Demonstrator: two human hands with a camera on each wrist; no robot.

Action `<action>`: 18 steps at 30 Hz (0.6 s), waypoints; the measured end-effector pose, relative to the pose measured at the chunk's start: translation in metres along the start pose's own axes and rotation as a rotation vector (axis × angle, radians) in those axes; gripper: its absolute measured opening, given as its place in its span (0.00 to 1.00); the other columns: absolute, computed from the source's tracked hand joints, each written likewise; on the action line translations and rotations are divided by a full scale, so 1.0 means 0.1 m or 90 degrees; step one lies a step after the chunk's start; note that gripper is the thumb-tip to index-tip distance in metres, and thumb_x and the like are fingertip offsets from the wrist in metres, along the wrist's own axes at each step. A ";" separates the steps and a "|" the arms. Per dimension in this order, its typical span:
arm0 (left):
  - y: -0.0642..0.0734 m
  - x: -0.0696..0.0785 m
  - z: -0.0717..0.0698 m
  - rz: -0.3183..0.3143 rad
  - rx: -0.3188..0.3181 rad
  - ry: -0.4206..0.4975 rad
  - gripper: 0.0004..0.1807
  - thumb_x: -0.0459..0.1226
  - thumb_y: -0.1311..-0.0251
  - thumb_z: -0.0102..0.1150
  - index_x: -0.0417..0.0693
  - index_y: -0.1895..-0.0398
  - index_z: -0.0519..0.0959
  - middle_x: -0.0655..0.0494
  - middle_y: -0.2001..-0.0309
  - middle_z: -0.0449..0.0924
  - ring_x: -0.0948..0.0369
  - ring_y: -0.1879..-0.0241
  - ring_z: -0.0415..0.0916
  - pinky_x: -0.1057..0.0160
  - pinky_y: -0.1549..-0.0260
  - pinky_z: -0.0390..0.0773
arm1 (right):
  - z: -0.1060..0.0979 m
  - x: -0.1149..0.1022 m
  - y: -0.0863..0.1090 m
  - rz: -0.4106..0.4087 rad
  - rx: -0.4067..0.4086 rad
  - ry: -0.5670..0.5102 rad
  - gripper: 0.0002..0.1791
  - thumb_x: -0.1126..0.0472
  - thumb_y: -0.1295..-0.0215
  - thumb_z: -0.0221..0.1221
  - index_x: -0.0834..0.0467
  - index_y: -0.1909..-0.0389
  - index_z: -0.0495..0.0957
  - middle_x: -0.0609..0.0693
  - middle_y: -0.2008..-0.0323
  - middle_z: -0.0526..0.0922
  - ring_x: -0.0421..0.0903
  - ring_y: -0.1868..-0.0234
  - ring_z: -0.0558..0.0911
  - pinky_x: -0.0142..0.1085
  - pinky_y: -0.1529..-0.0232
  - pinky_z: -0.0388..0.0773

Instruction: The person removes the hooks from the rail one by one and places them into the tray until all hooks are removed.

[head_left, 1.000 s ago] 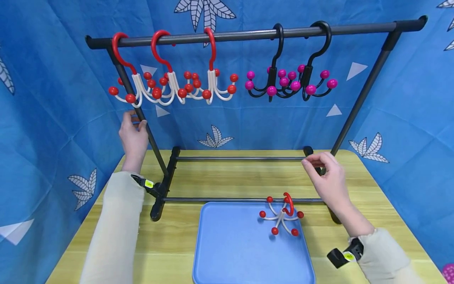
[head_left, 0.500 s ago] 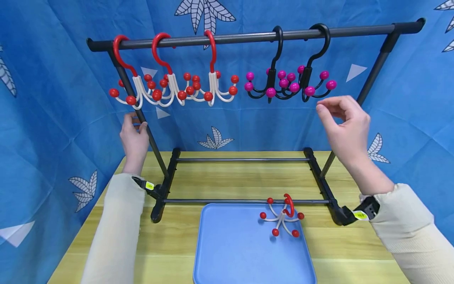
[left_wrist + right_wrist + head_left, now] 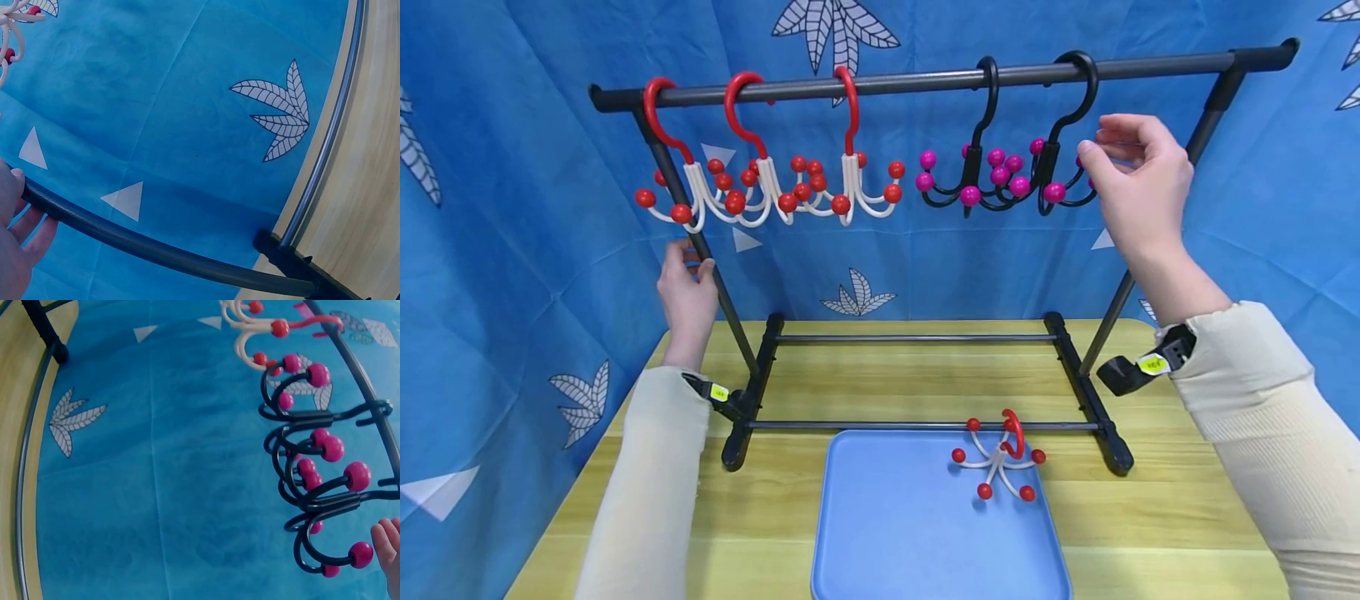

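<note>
In the head view my left hand [image 3: 688,287] holds the left post [image 3: 150,247] of a black clothes rack, thumb on one side and fingers behind. Raised on the right, my right hand [image 3: 1142,183] has loosely bent fingers and nothing in them. It overlaps the knobs of the nearer black multi-hook hanger [image 3: 1047,167], which has pink balls. Another black hanger [image 3: 973,162] hangs left of it. Farther left on the top bar [image 3: 917,81], three white multi-hook hangers [image 3: 850,171] with red balls hang by red hooks. In the right wrist view only some fingertips [image 3: 389,540] show.
A blue tray [image 3: 917,533] lies on the wooden table in front of the rack. On its right back corner sits one white hanger [image 3: 1000,457] with red balls. The rack's lower bar [image 3: 880,426] runs just behind the tray. Blue patterned cloth [image 3: 880,250] surrounds the table.
My right hand has risen from low beside the rack's right foot to the level of the hanging black hangers. The left hand stays on the post. The hangers keep their places.
</note>
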State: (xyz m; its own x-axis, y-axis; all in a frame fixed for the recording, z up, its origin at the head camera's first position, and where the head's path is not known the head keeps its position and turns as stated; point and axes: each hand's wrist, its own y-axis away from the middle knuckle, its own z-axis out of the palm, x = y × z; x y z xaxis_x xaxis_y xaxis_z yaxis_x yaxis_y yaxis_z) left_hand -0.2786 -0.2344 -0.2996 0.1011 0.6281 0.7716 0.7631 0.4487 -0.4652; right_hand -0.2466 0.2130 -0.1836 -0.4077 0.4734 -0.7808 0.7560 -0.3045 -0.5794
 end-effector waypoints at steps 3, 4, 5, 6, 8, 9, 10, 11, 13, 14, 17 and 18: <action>0.00 0.00 0.00 -0.003 -0.001 -0.002 0.16 0.35 0.35 0.46 0.42 0.46 0.66 0.44 0.50 0.72 0.51 0.53 0.72 0.54 0.53 0.73 | 0.03 -0.02 -0.09 0.008 -0.007 0.008 0.22 0.53 0.41 0.58 0.51 0.45 0.72 0.46 0.47 0.74 0.38 0.48 0.75 0.27 0.44 0.68; 0.00 0.00 0.00 -0.004 -0.002 -0.001 0.16 0.36 0.35 0.46 0.43 0.46 0.65 0.44 0.50 0.72 0.52 0.53 0.72 0.54 0.53 0.73 | 0.04 -0.03 -0.12 0.009 -0.011 0.014 0.23 0.53 0.41 0.58 0.51 0.44 0.71 0.46 0.46 0.74 0.38 0.47 0.74 0.28 0.43 0.68; -0.01 0.00 0.00 -0.004 -0.003 0.000 0.16 0.35 0.35 0.46 0.43 0.46 0.65 0.44 0.50 0.72 0.52 0.53 0.72 0.55 0.53 0.73 | 0.04 -0.05 -0.14 0.011 -0.016 0.026 0.23 0.52 0.41 0.58 0.51 0.44 0.70 0.46 0.45 0.73 0.38 0.46 0.74 0.28 0.43 0.67; -0.01 0.00 0.01 -0.004 -0.005 0.002 0.16 0.35 0.35 0.46 0.43 0.45 0.65 0.44 0.50 0.72 0.52 0.53 0.72 0.55 0.53 0.73 | 0.05 -0.06 -0.17 0.019 -0.022 0.030 0.24 0.52 0.41 0.58 0.50 0.43 0.70 0.46 0.45 0.73 0.38 0.46 0.73 0.28 0.42 0.66; -0.03 0.00 0.01 -0.002 -0.009 0.002 0.16 0.35 0.35 0.46 0.43 0.45 0.65 0.44 0.50 0.72 0.52 0.53 0.72 0.55 0.53 0.73 | 0.06 -0.10 -0.22 0.039 -0.036 0.027 0.24 0.51 0.41 0.58 0.49 0.43 0.70 0.44 0.46 0.74 0.38 0.44 0.73 0.30 0.41 0.65; -0.03 0.01 0.01 -0.003 -0.011 0.001 0.17 0.35 0.35 0.46 0.43 0.45 0.65 0.44 0.50 0.72 0.52 0.53 0.72 0.55 0.53 0.73 | 0.07 -0.11 -0.24 0.052 -0.043 0.023 0.24 0.51 0.41 0.58 0.49 0.43 0.70 0.43 0.47 0.74 0.38 0.44 0.72 0.31 0.42 0.66; -0.04 0.01 0.01 -0.002 -0.012 0.001 0.17 0.35 0.36 0.47 0.43 0.45 0.64 0.44 0.50 0.71 0.52 0.53 0.71 0.55 0.53 0.73 | 0.08 -0.13 -0.26 0.063 -0.048 0.021 0.23 0.50 0.41 0.58 0.48 0.44 0.70 0.42 0.49 0.74 0.38 0.44 0.72 0.32 0.42 0.66; -0.04 0.01 0.01 -0.002 -0.012 0.000 0.17 0.34 0.36 0.47 0.43 0.45 0.64 0.44 0.50 0.71 0.51 0.53 0.72 0.55 0.53 0.73 | 0.08 -0.14 -0.28 0.076 -0.052 0.014 0.23 0.50 0.41 0.58 0.48 0.45 0.71 0.40 0.51 0.75 0.38 0.44 0.73 0.32 0.43 0.66; -0.04 0.01 0.01 -0.001 -0.011 -0.002 0.16 0.34 0.36 0.47 0.42 0.45 0.65 0.43 0.50 0.72 0.51 0.53 0.72 0.55 0.53 0.73 | 0.10 -0.15 -0.31 0.090 -0.057 -0.004 0.21 0.51 0.42 0.58 0.49 0.47 0.73 0.39 0.55 0.74 0.37 0.47 0.74 0.32 0.45 0.68; -0.04 0.01 0.00 -0.002 -0.010 -0.001 0.16 0.33 0.36 0.47 0.42 0.46 0.65 0.43 0.51 0.72 0.51 0.53 0.72 0.54 0.53 0.73 | 0.11 -0.16 -0.32 0.092 -0.059 -0.008 0.19 0.52 0.42 0.58 0.49 0.48 0.74 0.38 0.56 0.74 0.37 0.49 0.75 0.31 0.46 0.68; -0.03 -0.01 -0.01 -0.006 -0.012 0.003 0.16 0.33 0.36 0.47 0.42 0.46 0.65 0.43 0.51 0.72 0.51 0.53 0.72 0.54 0.53 0.73 | 0.13 -0.15 -0.34 0.093 -0.067 -0.031 0.15 0.55 0.41 0.58 0.50 0.52 0.77 0.38 0.59 0.73 0.36 0.56 0.77 0.29 0.48 0.70; -0.02 -0.01 -0.01 -0.007 -0.013 0.004 0.15 0.33 0.36 0.47 0.42 0.46 0.65 0.43 0.51 0.71 0.51 0.53 0.72 0.54 0.52 0.73 | 0.14 -0.15 -0.35 0.089 -0.068 -0.037 0.14 0.56 0.41 0.58 0.50 0.54 0.77 0.39 0.60 0.73 0.36 0.57 0.77 0.28 0.48 0.71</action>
State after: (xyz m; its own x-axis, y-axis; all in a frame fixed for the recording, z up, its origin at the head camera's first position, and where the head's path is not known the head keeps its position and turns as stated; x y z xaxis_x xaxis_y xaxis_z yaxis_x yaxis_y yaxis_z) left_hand -0.2797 -0.2369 -0.2989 0.0963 0.6194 0.7792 0.7774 0.4420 -0.4475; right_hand -0.2739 0.2047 -0.1550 -0.3206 0.3835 -0.8661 0.8567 -0.2726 -0.4378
